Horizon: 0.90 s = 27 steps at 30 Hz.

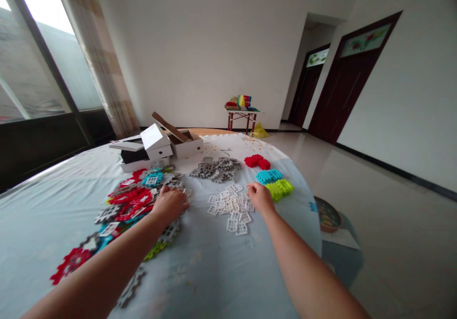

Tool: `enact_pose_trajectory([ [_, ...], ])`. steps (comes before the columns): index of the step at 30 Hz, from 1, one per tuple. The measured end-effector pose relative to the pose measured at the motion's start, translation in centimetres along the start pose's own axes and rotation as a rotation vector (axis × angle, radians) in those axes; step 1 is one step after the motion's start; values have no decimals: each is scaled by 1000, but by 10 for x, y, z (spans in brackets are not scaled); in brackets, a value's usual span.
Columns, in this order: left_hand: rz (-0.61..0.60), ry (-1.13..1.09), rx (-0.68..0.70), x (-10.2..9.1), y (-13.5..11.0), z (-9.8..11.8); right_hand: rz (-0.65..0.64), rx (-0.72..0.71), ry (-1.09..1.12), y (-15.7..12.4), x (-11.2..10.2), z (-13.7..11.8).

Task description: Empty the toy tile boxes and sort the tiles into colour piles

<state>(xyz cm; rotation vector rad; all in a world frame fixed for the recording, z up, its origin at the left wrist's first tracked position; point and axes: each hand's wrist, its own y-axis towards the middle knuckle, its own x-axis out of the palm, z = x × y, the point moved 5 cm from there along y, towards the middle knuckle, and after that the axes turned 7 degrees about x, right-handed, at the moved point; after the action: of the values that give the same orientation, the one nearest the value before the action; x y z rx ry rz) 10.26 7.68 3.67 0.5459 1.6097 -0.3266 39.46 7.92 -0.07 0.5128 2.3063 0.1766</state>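
Note:
My left hand [172, 203] rests at the right side of a mixed heap of toothed plastic building pieces [134, 197] in red, grey, blue and green. Its fingers curl downward over the pieces, and what they grip is hidden. Beside its fingertips a small white lattice window piece [187, 192] shows. My right hand [260, 197] is closed in a pinch at the right edge of a pile of white window pieces [232, 205]. I cannot make out anything between those fingers. Several white window pieces also lie on the mixed heap.
Past the hands lie a grey pile [216, 168], a red stack [257, 161], a blue stack [269, 176] and a green stack [280, 189]. White boxes [156, 143] stand at the back left of the cloth-covered round table [221, 271]. A stool [330, 219] is at the right.

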Motion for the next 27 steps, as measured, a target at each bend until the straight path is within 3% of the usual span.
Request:
enact_pose_trajectory([
  [5, 22, -30, -26, -3, 2, 0, -15, 57, -33, -4, 2, 15],
  [10, 87, -107, -109, -13, -2, -12, -26, 24, 12, -9, 5, 18],
  [17, 144, -400, -273, -15, -9, -29, -22, -1, 49, -10, 3, 16],
  [20, 139, -572, -234, -8, 5, -17, -21, -1, 58, -9, 2, 16],
  [23, 129, -689, -139, -12, 18, 9, -24, -2, 68, -9, 2, 15],
  [25, 163, -711, -107, -28, 12, 28, -29, 5, 69, -10, 2, 16],
  [27, 252, -694, -100, -53, -9, 43, -29, 10, 62, -11, 2, 17],
])
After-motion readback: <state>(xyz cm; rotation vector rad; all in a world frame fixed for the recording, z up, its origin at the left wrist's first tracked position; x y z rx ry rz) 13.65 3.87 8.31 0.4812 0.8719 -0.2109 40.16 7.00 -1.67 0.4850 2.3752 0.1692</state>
